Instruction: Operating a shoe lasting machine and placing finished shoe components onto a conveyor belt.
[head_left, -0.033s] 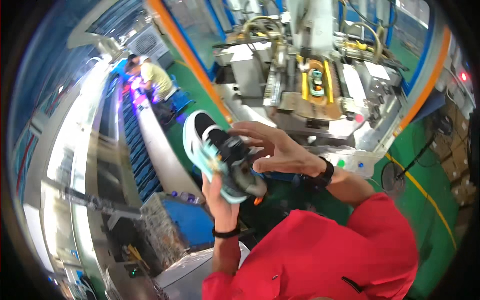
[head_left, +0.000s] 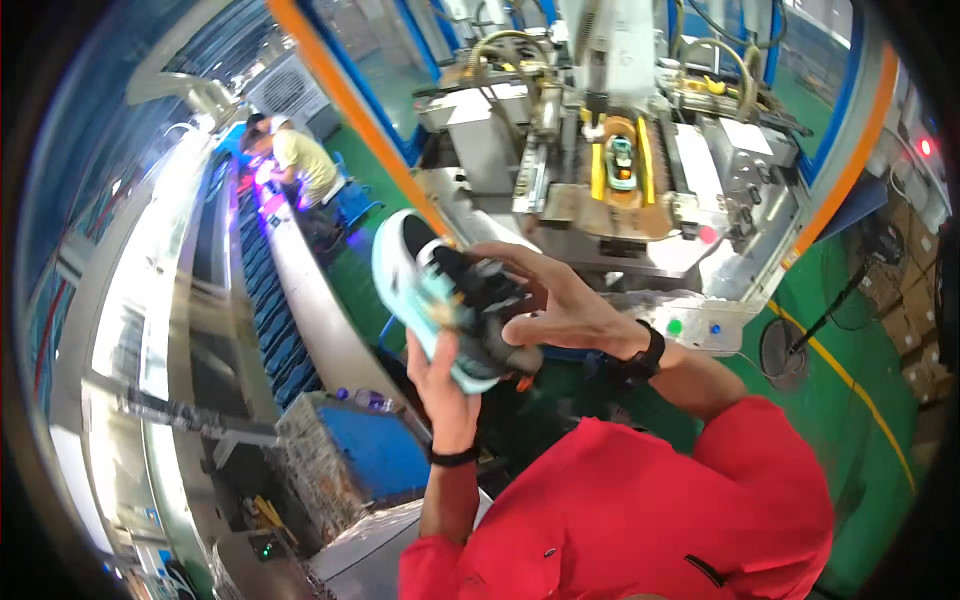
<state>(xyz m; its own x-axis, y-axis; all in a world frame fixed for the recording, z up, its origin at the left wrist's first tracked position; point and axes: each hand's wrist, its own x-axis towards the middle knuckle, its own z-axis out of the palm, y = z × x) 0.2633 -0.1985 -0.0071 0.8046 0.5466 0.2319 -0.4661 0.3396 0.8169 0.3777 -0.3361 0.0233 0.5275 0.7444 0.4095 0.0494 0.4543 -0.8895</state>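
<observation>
A sneaker (head_left: 408, 275) with a black upper, white toe and mint-green sole is held up tilted in front of me. My left hand (head_left: 440, 385) grips it from below, its thumb against the mint side of the sole. Curled over the shoe's black upper, near the laces and opening, is my right hand (head_left: 570, 305); its fingers and thumb rest on either side there. Motion smears the middle of the sneaker, so the laces are unclear. Each of my wrists wears a dark band.
Ahead stands a machine with a shoe fixture (head_left: 620, 200) holding another mint shoe between yellow bars. At left runs a conveyor (head_left: 265, 290), with people seated along it. A blue-topped box (head_left: 375, 445) is near my left arm. A pedestal fan (head_left: 785, 350) stands right.
The view has shifted slightly. The sneaker has tipped a little, and both hands stay on it in nearly the same place.
</observation>
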